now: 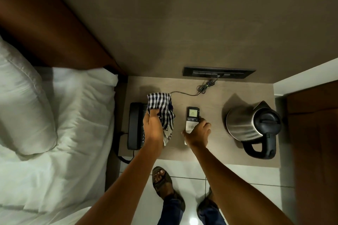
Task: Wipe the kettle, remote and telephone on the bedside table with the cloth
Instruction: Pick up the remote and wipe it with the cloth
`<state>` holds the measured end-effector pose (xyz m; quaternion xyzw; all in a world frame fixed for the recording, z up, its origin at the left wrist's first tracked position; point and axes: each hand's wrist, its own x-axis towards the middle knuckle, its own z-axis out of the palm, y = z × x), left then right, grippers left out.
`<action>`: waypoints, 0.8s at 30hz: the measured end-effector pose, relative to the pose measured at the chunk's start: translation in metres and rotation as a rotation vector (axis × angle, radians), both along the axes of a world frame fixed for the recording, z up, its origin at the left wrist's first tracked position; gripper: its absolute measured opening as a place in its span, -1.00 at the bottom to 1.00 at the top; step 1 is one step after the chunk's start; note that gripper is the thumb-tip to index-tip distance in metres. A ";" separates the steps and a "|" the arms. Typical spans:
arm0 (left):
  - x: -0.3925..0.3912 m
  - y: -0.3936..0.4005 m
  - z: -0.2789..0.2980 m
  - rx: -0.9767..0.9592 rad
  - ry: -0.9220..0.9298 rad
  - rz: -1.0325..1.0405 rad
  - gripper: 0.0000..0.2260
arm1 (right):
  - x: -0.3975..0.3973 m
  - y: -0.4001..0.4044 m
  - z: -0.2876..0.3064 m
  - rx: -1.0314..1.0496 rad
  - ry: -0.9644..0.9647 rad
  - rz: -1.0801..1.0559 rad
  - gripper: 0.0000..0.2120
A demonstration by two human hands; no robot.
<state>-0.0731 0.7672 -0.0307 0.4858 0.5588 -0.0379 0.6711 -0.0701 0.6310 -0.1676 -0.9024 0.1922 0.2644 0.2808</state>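
My left hand (152,127) grips a black-and-white checked cloth (161,109), held over the right part of the black telephone (136,126) at the left of the bedside table (215,100). The cloth hides much of the phone's keypad. My right hand (198,132) closes around the lower end of the remote (192,119), a white handset with a lit green display reading 20, in the table's middle. The steel kettle (253,124) with black lid and handle stands at the right, untouched.
A bed with white sheets and a pillow (23,100) lies left of the table. A dark switch panel (217,73) sits on the wall behind, with a thin cable (203,88) running to the phone. A wooden door (314,133) is at right. My sandalled feet stand on white tiles.
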 end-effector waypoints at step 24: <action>0.027 -0.026 0.020 0.625 -0.302 -0.420 -0.82 | 0.020 -0.049 0.069 1.495 0.435 -0.674 -0.29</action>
